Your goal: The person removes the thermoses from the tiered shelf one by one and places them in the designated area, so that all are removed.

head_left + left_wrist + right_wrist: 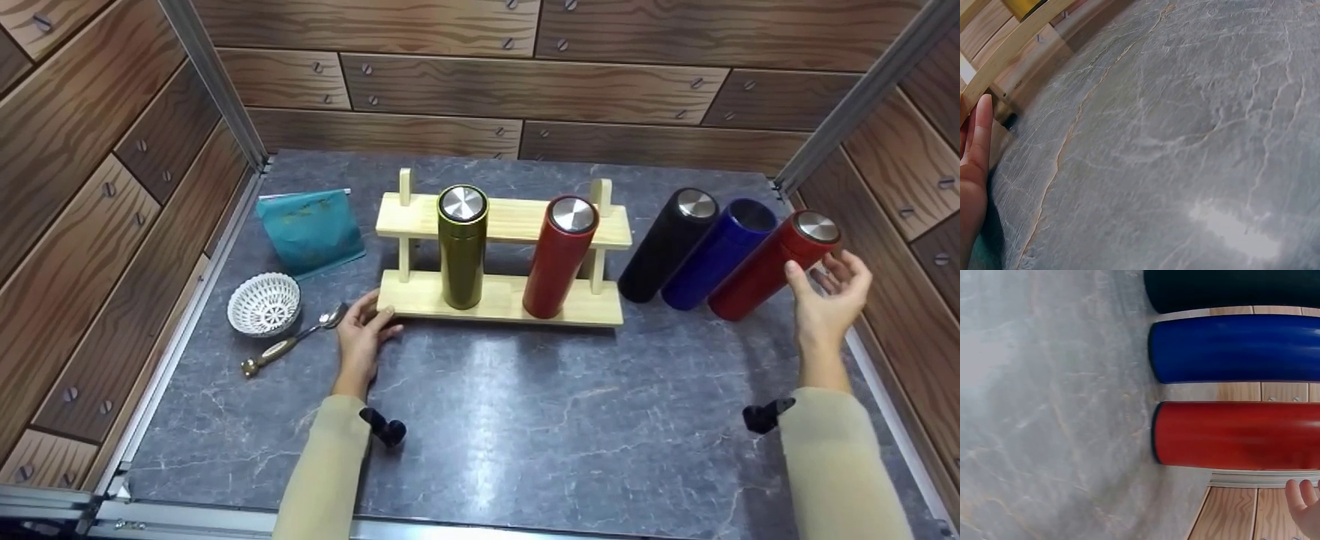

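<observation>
A pale wooden rack [502, 300] stands mid-table with an olive green flask [462, 247] and a red flask [559, 257] upright in it. My left hand [363, 335] lies with straight fingers against the rack's front left corner [994, 73]. To the right stand a black flask [669, 244], a blue flask [718, 254] and a second red flask [765, 266]. My right hand [829, 296] hovers open just right of that red flask [1235, 436], fingers spread, holding nothing. The blue flask [1235, 349] shows no lid.
A teal pouch [309, 229], a white lattice bowl [264, 303] and a metal spoon [294, 341] lie at the left. Wood-patterned walls enclose the grey marble table [525, 420] on three sides, close behind the right-hand flasks.
</observation>
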`<move>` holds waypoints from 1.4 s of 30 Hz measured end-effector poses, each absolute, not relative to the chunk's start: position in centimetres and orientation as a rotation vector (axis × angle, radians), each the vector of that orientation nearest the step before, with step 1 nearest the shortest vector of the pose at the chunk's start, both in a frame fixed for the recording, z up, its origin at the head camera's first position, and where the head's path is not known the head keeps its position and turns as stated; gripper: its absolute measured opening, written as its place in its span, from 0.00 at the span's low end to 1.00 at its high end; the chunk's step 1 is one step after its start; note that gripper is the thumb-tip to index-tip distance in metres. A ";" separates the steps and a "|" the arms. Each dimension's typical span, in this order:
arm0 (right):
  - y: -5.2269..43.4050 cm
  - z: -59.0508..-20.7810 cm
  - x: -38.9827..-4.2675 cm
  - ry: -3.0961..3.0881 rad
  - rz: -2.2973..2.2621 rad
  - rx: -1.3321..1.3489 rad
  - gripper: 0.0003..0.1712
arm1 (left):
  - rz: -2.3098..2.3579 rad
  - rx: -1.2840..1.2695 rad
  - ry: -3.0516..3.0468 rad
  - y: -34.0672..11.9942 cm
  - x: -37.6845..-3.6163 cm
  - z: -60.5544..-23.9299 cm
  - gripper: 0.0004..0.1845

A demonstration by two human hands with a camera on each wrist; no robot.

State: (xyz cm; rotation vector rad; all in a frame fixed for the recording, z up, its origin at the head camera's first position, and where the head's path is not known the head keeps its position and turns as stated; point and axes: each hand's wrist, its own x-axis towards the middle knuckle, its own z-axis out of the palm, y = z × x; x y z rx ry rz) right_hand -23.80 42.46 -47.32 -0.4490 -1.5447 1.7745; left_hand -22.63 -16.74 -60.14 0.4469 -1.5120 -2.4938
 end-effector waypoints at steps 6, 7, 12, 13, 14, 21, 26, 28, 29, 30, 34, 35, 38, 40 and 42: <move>41.9 -48.8 -22.7 -1.535 1.756 -0.455 0.35 | -2.502 0.448 -1.495 -16.7 -22.7 -60.2 0.25; 41.8 -49.0 -22.5 -1.541 1.750 -0.461 0.35 | -2.502 0.450 -1.496 -16.7 -22.7 -60.2 0.25; 40.3 -49.4 -21.7 -1.521 1.782 -0.457 0.33 | -2.487 0.474 -1.519 -16.7 -22.8 -60.3 0.24; 40.0 -49.4 -21.5 -1.524 1.772 -0.437 0.31 | -2.489 0.474 -1.516 -16.7 -22.8 -60.3 0.24; 39.5 -49.3 -21.3 -1.524 1.775 -0.415 0.30 | -2.489 0.473 -1.517 -16.7 -22.8 -60.3 0.24; 37.1 -49.0 -20.6 -1.472 1.846 -0.169 0.26 | -2.493 0.466 -1.522 -16.7 -22.8 -60.2 0.25; 35.9 -48.7 -20.3 -1.532 1.874 -0.055 0.25 | -2.486 0.476 -1.534 -16.7 -22.8 -60.3 0.25; 35.3 -48.5 -20.1 -1.571 1.856 -0.018 0.25 | -2.479 0.480 -1.542 -16.7 -22.8 -60.3 0.24; 35.1 -48.4 -20.0 -1.582 1.855 0.002 0.25 | -2.480 0.479 -1.540 -16.7 -22.8 -60.3 0.24; 34.8 -48.3 -19.9 -1.589 1.857 0.025 0.25 | -2.478 0.480 -1.542 -16.7 -22.8 -60.3 0.24; 33.7 -47.7 -19.8 -1.606 1.892 0.112 0.25 | -2.477 0.470 -1.543 -16.7 -22.7 -60.4 0.24; 33.4 -47.5 -19.7 -1.620 1.894 0.130 0.25 | -2.479 0.464 -1.542 -16.7 -22.7 -60.3 0.25; 32.6 -47.2 -19.6 -1.684 1.876 0.176 0.25 | -2.480 0.454 -1.547 -16.7 -22.7 -60.3 0.25; 32.0 -47.1 -19.5 -1.731 1.849 0.204 0.25 | -2.477 0.452 -1.552 -16.7 -22.7 -60.3 0.25; 31.4 -47.0 -19.5 -1.755 1.840 0.233 0.25 | -2.475 0.453 -1.551 -16.7 -22.7 -60.3 0.25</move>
